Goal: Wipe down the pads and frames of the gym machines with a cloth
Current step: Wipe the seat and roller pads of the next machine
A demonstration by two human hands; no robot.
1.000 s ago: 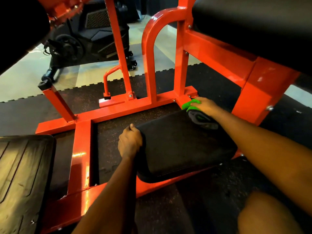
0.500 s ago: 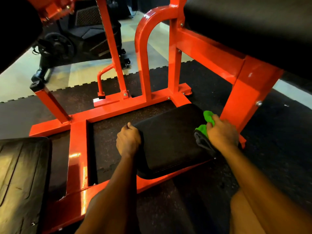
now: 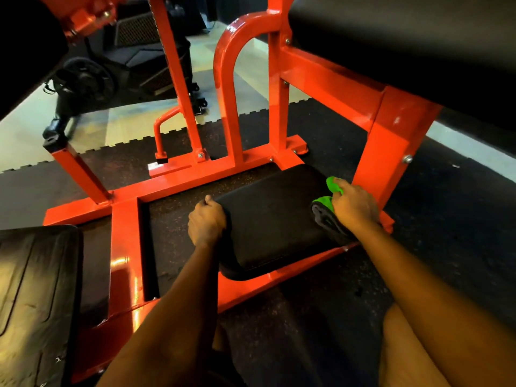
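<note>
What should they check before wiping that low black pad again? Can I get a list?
1. Cloth held: ok. The right grip holds the green and grey cloth.
2. Cloth on the job: ok. It sits at the right edge of the low black pad.
3. Pad steadied: ok. The left grip curls round the pad's left edge.
4. Wiping path free: ok. Nothing lies on the pad's top between the two grips.
5. Pad clean: cannot tell. It is too dark to show dust or streaks.
6. Orange frame wiped: cannot tell. It shines, but that proves nothing.
</note>
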